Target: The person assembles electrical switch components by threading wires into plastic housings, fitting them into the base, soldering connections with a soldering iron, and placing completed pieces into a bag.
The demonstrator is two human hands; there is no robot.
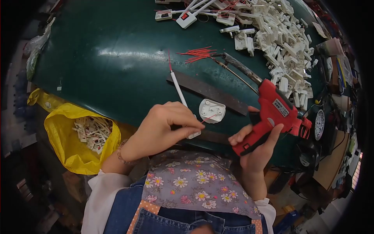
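Observation:
My right hand (257,150) is wrapped around the handle of a red soldering gun (274,105). Its long metal tip and thin feed tube point up and left, ending by a bunch of short red wires (199,54). Thumb and forefinger of my left hand (165,126) pinch a thin red wire (209,118), whose far end lies over a round white plastic housing (212,110). Partly covered by that hand is a white stick-like part (178,89) with a red wire out of its top. A white end piece (194,135) shows below the fingers.
Dark flat bars (208,91) lie on the green table (117,74). White plastic casings (286,50) are heaped at the right; assembled pieces with red switches (186,19) lie at the top. A yellow bag (64,152) of white parts stands at the left edge.

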